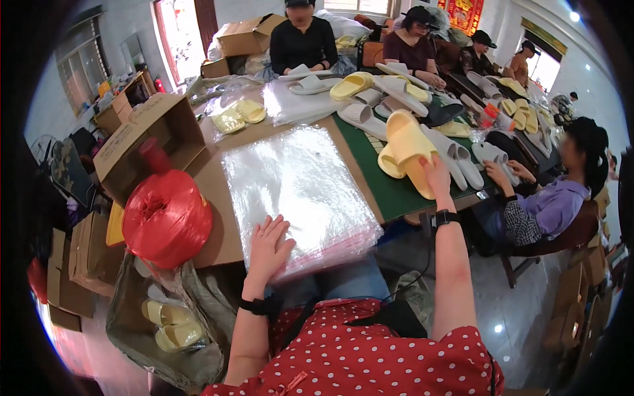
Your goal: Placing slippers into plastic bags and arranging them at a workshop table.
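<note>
The person's left hand (269, 245) lies flat, fingers spread, pressing on the near corner of a stack of clear plastic bags (300, 188) that rests on the surface (214, 181) straight ahead of that hand. The right hand (437, 173) is stretched well forward and to the right, its fingers closed around the heel end of a pale yellow slipper (409, 148); a second yellow slipper (389, 162) lies touching the held one, just left of the hand, both over a green mat (383, 191).

Judged from this, the step in hand looks like fetching a pair of slippers while the other hand pins the bag stack. The next move would call for bringing the pair across to the left hand and peeling only the top bag free, which is fiddly since the film is thin and slippery and several sheets may lift together.

Containers: an open cardboard box (155, 135) stands beyond and left of the left hand, its inside not readable from here. A large clear sack (168, 323) hangs below and left of the left hand, with at least two yellow slippers inside. A red spool of twine (166, 218) sits just left of the left hand. Beyond the right hand, loose white and yellow slippers (396, 92) crowd the surface, where other people (548, 198) are at work
</note>
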`<state>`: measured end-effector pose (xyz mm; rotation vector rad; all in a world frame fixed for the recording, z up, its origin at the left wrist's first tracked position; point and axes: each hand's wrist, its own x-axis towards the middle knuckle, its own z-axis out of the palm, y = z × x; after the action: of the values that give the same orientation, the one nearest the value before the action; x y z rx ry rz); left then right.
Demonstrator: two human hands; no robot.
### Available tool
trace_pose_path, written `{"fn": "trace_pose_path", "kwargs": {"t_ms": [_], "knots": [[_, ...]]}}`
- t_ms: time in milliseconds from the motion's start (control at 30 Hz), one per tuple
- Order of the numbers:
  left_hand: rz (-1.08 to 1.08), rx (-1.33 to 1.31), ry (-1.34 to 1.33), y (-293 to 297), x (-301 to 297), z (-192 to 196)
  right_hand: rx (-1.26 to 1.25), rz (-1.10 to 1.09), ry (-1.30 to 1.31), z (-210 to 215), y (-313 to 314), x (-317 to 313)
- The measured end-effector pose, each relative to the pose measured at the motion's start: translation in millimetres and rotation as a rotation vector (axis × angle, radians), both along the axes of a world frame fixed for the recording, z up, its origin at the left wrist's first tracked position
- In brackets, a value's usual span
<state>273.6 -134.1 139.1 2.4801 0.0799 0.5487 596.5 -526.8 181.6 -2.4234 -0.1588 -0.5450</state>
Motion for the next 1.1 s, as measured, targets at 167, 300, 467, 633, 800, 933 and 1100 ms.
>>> {"fn": "trace_pose_path", "kwargs": {"t_ms": [167, 300, 467, 633, 800, 933, 1100], "knots": [[0.018, 0.009, -0.006, 3, -3, -3, 0.778, 0.432, 0.163, 34, 60, -35], [0.007, -0.024, -0.001, 1, 3, -1, 0.911, 0.649, 0.175, 82, 117, -90], [0.006, -0.009, 0.0, -1, 3, 2, 0.782, 0.828, 0.577, 86, 181, -133], [-0.021, 0.009, -0.004, 1, 3, 3, 0.81, 0.97, 0.684, 22, 253, -170], [-0.037, -0.713, -0.106, -14, 2, 16, 0.738, 0.953, 0.543, -37, 306, -190], [-0.063, -0.861, -0.113, -11, 3, 6, 0.588, 0.823, 0.499, -37, 324, -193], [0.026, -0.539, -0.111, -12, 0, 2, 0.203, 0.628, -0.073, -24, 313, -197]]}}
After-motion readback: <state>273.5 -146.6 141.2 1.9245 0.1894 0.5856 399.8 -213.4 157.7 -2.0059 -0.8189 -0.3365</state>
